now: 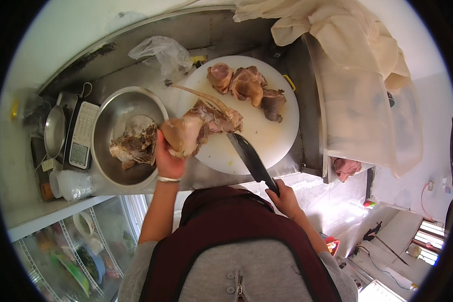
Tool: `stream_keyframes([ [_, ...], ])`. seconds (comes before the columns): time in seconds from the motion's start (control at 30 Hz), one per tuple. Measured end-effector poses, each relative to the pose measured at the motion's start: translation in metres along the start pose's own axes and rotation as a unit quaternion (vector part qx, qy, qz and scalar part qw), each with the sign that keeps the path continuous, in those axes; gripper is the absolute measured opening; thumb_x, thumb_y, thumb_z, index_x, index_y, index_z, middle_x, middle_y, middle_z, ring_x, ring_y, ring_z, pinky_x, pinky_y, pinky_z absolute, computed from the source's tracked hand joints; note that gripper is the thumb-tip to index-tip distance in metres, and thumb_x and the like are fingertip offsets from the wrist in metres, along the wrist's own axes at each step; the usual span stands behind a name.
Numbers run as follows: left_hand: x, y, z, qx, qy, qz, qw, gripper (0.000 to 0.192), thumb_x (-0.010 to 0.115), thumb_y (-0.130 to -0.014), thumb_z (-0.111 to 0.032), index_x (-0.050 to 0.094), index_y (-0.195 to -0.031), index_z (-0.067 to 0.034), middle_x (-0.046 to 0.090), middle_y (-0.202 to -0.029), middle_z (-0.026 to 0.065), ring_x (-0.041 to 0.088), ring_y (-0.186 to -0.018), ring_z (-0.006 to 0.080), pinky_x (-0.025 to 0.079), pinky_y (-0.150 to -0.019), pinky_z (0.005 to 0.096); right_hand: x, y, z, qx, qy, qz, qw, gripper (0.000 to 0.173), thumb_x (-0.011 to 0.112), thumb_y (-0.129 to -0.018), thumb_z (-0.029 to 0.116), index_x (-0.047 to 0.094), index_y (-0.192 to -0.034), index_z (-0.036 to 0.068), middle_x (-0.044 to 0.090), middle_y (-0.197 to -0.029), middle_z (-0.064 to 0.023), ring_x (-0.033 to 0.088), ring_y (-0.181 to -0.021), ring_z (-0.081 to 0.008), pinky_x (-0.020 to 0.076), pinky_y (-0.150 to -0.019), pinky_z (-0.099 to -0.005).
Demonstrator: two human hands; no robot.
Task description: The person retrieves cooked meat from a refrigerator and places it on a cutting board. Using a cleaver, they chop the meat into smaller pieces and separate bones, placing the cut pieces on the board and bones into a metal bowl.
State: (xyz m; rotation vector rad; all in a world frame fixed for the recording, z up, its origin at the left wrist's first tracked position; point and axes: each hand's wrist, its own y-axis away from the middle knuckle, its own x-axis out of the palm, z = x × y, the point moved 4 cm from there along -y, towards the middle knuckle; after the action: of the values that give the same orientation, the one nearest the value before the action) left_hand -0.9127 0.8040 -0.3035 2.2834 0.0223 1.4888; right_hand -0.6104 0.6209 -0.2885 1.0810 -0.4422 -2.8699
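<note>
My left hand (171,156) grips a pale chunk of meat (183,134) between the steel bowl and the cutting board; the chunk looks slightly blurred. My right hand (285,198) is closed around the black handle of a broad dark-bladed knife (249,154). Its blade lies over the front of the round white cutting board (275,139), the tip close to another piece of meat (211,117). A long thin tail-like strip (200,92) runs from that piece toward the board's left rim. Several more meat pieces (247,85) rest at the back of the board.
A steel bowl (126,102) holding a dark chunk of meat (136,147) stands left of the board. Beyond it are a white digital scale (83,128) and a small metal dish (54,130). A clear plastic bag (162,54) lies behind. A metal panel (315,113) rises at the right.
</note>
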Motion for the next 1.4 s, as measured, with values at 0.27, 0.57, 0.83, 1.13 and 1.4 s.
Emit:
stream_keyframes([
  [0.27,0.110,-0.111,-0.072,0.201,-0.355,0.025,0.913,0.041,0.064,-0.087,-0.028,0.053,-0.119,-0.004,0.058,-0.116,0.0054,0.054,-0.105,0.0165,0.046,-0.086,0.0323,-0.004,0.020,-0.010,0.040,-0.029,-0.004,0.999,0.028,0.066,-0.082,0.023,0.051,-0.094,0.003,0.058,-0.066,-0.0191,0.060,-0.063,-0.0399,0.0468,-0.055,-0.0439],
  [0.57,0.127,-0.244,-0.010,0.168,-0.407,-0.015,0.898,0.049,0.074,-0.078,-0.033,0.056,-0.114,-0.005,0.061,-0.107,0.0070,0.060,-0.095,0.0184,0.048,-0.079,0.0326,-0.010,0.049,-0.030,0.062,-0.029,-0.041,0.997,0.028,0.066,-0.083,0.024,0.050,-0.095,0.005,0.059,-0.065,-0.0199,0.060,-0.062,-0.0402,0.0459,-0.052,-0.0452],
  [0.83,0.118,-0.321,0.078,0.151,-0.498,-0.073,0.851,0.064,0.076,-0.075,-0.036,0.053,-0.121,0.002,0.055,-0.121,0.0162,0.056,-0.106,0.0263,0.044,-0.089,0.0376,-0.011,0.067,-0.040,0.085,-0.046,-0.062,0.993,0.029,0.066,-0.083,0.026,0.051,-0.093,0.003,0.059,-0.064,-0.0205,0.060,-0.062,-0.0410,0.0455,-0.053,-0.0456],
  [1.13,0.122,-0.320,0.077,-0.024,-0.618,0.002,0.786,0.064,0.074,-0.074,-0.033,0.049,-0.127,-0.007,0.055,-0.122,0.0080,0.050,-0.108,0.0241,0.036,-0.084,0.0442,-0.011,0.067,-0.048,0.085,-0.059,-0.080,0.991,0.030,0.066,-0.083,0.025,0.052,-0.097,0.003,0.061,-0.068,-0.0199,0.061,-0.064,-0.0397,0.0474,-0.054,-0.0453],
  [1.4,0.130,-0.279,0.041,0.053,-0.637,0.023,0.769,0.048,0.069,-0.083,-0.024,0.053,-0.123,-0.004,0.056,-0.121,0.0070,0.052,-0.111,0.0177,0.039,-0.093,0.0306,-0.017,0.035,-0.043,0.046,-0.041,-0.050,0.997,0.028,0.067,-0.081,0.019,0.051,-0.098,0.004,0.062,-0.068,-0.0182,0.062,-0.063,-0.0386,0.0483,-0.053,-0.0441],
])
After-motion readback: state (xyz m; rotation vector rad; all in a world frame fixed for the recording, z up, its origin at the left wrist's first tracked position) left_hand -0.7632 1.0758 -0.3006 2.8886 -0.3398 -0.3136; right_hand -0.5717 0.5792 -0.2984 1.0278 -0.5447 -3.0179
